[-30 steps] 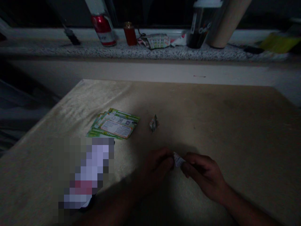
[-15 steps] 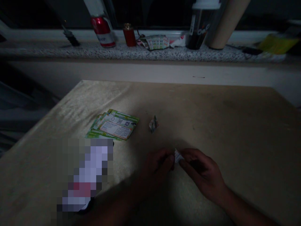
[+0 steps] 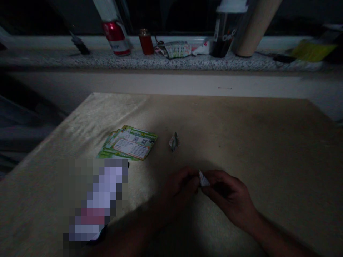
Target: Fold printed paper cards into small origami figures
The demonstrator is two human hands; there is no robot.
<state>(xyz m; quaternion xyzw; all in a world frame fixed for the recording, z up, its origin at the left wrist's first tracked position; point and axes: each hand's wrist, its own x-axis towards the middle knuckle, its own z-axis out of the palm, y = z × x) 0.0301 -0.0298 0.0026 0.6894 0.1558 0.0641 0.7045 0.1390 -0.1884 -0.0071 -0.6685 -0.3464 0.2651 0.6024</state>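
My left hand (image 3: 179, 191) and my right hand (image 3: 230, 199) meet low over the tan table (image 3: 241, 135), fingertips pinched together on a small folded piece of white paper (image 3: 203, 180). Both hands are closed on it. A second small folded paper shape (image 3: 174, 141) stands on the table a short way beyond them. To the left lies a fanned stack of green printed cards (image 3: 130, 143).
A blurred-out flat object (image 3: 99, 198) lies at the near left of the table. On the speckled stone ledge (image 3: 187, 60) behind stand a red can (image 3: 115, 35), a small red jar (image 3: 146, 41), a paper packet (image 3: 175, 49), a dark cup (image 3: 225, 32) and a cardboard tube (image 3: 253, 28).
My hands have drawn closer together around the small paper, which now shows less between the fingers. The view has shifted slightly; nothing else has moved.
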